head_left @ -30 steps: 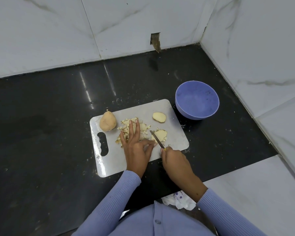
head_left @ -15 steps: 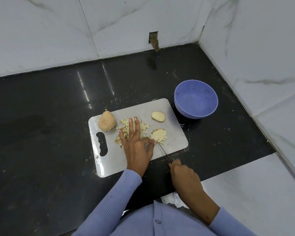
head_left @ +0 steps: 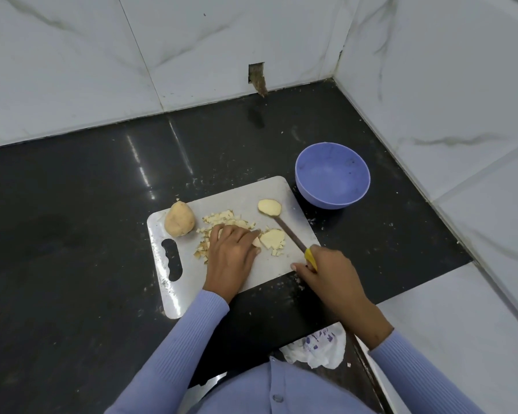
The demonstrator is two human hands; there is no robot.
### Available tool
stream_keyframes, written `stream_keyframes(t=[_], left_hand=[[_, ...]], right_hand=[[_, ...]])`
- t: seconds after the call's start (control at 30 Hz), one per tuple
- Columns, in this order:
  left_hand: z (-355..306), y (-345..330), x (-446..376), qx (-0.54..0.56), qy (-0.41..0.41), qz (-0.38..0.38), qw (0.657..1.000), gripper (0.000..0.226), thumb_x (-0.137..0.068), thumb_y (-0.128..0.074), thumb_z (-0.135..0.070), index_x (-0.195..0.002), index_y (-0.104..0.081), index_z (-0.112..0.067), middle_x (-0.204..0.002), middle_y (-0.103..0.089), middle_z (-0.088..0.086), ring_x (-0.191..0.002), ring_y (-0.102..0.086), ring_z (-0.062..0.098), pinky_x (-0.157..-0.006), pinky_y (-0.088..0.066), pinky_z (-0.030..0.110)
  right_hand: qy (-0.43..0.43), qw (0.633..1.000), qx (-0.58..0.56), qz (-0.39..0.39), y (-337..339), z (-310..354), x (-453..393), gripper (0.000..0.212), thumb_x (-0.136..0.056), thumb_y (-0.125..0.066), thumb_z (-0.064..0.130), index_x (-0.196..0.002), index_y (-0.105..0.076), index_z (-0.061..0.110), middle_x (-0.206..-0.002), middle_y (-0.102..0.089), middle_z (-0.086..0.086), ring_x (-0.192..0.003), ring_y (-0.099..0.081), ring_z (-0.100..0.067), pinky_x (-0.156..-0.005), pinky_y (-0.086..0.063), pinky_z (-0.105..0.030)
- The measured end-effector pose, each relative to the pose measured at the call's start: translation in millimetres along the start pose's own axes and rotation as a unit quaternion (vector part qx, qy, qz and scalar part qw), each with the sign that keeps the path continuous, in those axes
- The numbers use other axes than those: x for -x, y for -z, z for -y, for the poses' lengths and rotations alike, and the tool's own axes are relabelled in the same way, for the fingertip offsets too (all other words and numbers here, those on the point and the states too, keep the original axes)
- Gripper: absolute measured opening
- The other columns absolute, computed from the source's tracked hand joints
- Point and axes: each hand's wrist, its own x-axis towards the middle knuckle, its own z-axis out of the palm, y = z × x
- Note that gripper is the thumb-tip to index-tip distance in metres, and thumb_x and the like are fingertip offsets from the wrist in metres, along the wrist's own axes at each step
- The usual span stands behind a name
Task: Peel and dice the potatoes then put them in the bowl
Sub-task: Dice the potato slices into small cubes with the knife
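A steel cutting board lies on the black counter. On it sit a whole unpeeled potato at the left, a pile of diced potato, a partly cut peeled piece and a peeled slice. My left hand is curled over the diced pile, thumb against a piece. My right hand grips the yellow handle of a knife, whose tip reaches the far slice. The purple bowl stands empty, right of the board.
White marble walls close the counter at the back and right, meeting in a corner. A crumpled white wrapper lies at the counter's front edge near my body. A lighter tiled surface begins at the front right.
My left fingers have curled in over the diced pile. The right hand pulled back, then swung the knife forward to the right, so its tip now reaches the far slice.
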Motion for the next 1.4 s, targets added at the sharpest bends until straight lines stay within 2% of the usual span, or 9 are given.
stream_keyframes(t=[0.27,0.43,0.6,0.7,0.83,0.93,1.1,1.33,1.4], left_hand=[[1,1,-14,-0.041,-0.006,0.021,0.999,0.009,-0.086,-0.065,-0.019,-0.082,-0.068,-0.011,-0.082,-0.063,0.003,-0.084,-0.056,0.025,-0.084,-0.031,0.034],[7,7,-12,-0.008,0.048,-0.002,0.999,0.007,-0.078,-0.071,-0.013,-0.084,-0.069,-0.013,-0.083,-0.063,0.002,-0.084,-0.057,0.025,-0.084,-0.029,0.033],[11,18,-9,0.016,0.091,-0.007,0.996,0.027,-0.067,-0.077,0.001,-0.090,-0.073,-0.014,-0.085,-0.068,0.001,-0.085,-0.059,0.025,-0.084,-0.025,0.029],[11,23,-9,0.026,0.086,-0.029,0.995,0.035,-0.069,-0.072,0.005,-0.099,-0.073,-0.011,-0.091,-0.070,0.002,-0.088,-0.059,0.026,-0.086,-0.026,0.029],[16,23,-14,0.033,0.041,0.026,0.998,0.046,-0.073,-0.066,-0.020,-0.119,-0.064,-0.015,-0.110,-0.067,-0.001,-0.102,-0.051,0.020,-0.088,-0.026,0.029],[19,18,-23,0.009,0.009,0.114,0.993,0.066,-0.067,-0.080,-0.033,-0.127,-0.059,-0.017,-0.118,-0.064,0.002,-0.110,-0.052,0.025,-0.091,-0.025,0.032],[18,12,-40,-0.035,-0.028,0.127,0.991,0.034,-0.069,-0.081,-0.030,-0.100,-0.072,-0.019,-0.103,-0.064,0.001,-0.101,-0.057,0.026,-0.093,-0.023,0.034],[15,5,-35,-0.021,0.006,0.066,0.998,0.016,-0.082,-0.069,-0.022,-0.095,-0.068,-0.011,-0.099,-0.065,0.003,-0.095,-0.058,0.025,-0.094,-0.029,0.035],[17,8,-33,0.008,0.026,0.045,0.999,0.015,-0.080,-0.072,-0.019,-0.093,-0.069,-0.011,-0.099,-0.065,0.003,-0.095,-0.058,0.024,-0.091,-0.030,0.033]], right_hand=[[0.020,0.999,-0.032,-0.016,-23,27,-46,0.051,-0.073,-0.078,0.040,-0.100,-0.045,0.013,-0.107,-0.045,-0.002,-0.086,-0.052,-0.020,-0.067,-0.034,-0.027],[0.054,0.996,-0.064,-0.028,-31,37,-63,0.043,-0.074,-0.077,0.034,-0.097,-0.048,0.012,-0.103,-0.047,-0.001,-0.079,-0.049,-0.019,-0.064,-0.034,-0.029],[0.081,0.991,-0.104,-0.010,-28,45,-79,0.036,-0.067,-0.074,0.023,-0.080,-0.041,0.017,-0.087,-0.047,0.002,-0.073,-0.048,-0.018,-0.054,-0.033,-0.029],[0.110,0.978,-0.174,-0.014,-28,44,-85,0.024,-0.069,-0.069,0.012,-0.080,-0.048,0.011,-0.086,-0.057,0.001,-0.075,-0.055,-0.018,-0.060,-0.044,-0.032],[0.127,0.967,-0.221,-0.010,-21,41,-90,0.006,-0.087,-0.053,0.003,-0.092,-0.055,0.006,-0.093,-0.072,0.002,-0.079,-0.063,-0.016,-0.070,-0.049,-0.030],[0.094,0.975,-0.203,-0.011,-9,28,-91,0.003,-0.089,-0.054,0.002,-0.090,-0.056,0.003,-0.096,-0.074,0.000,-0.089,-0.065,-0.013,-0.072,-0.049,-0.023],[0.017,0.974,-0.226,0.020,4,0,-74,0.020,-0.078,-0.073,0.004,-0.083,-0.055,0.011,-0.090,-0.069,0.004,-0.075,-0.062,-0.001,-0.059,-0.043,-0.003],[-0.018,0.983,-0.180,0.045,-17,14,-64,0.044,-0.061,-0.088,0.013,-0.082,-0.049,0.011,-0.077,-0.063,-0.004,-0.068,-0.064,-0.017,-0.064,-0.054,-0.031],[0.008,0.984,-0.178,0.018,-26,26,-72,0.042,-0.065,-0.085,0.013,-0.083,-0.047,0.014,-0.079,-0.061,0.000,-0.068,-0.062,-0.015,-0.065,-0.052,-0.029]])
